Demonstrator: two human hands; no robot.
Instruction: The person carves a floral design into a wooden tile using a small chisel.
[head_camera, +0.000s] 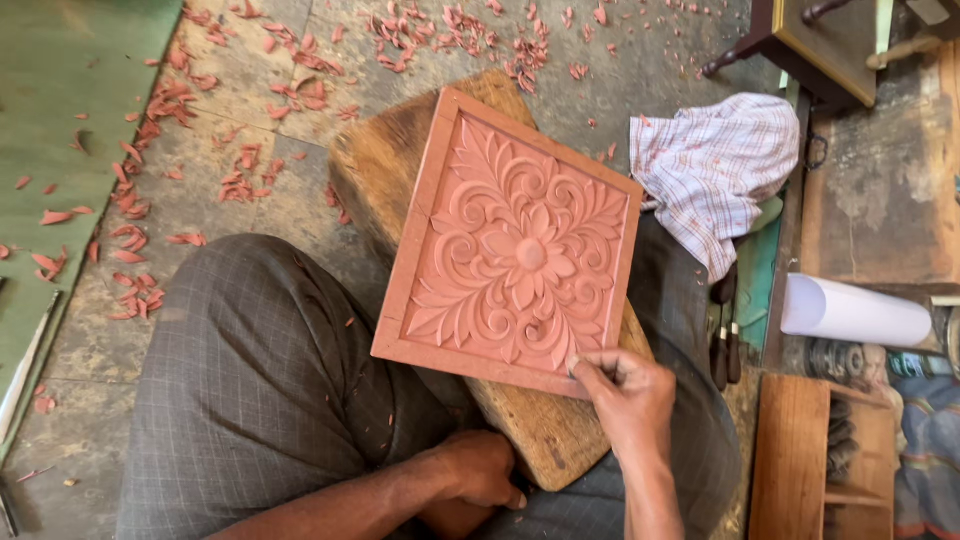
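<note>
Pinching something too small to make out, our right hand (628, 395) works the near edge of the carved tile (510, 240) on the wood block (545, 440); our left hand (482, 468), curled, steadies underneath. We should press lightly, keeping the tile flat.

Bare forearms without sleeves, bare hands, grey wrap (260, 390) with fine check lines over the lap

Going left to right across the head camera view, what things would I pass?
Green mat → scattered reddish shavings → carved floral panel on its wooden block → checked cloth → white paper roll.
</note>
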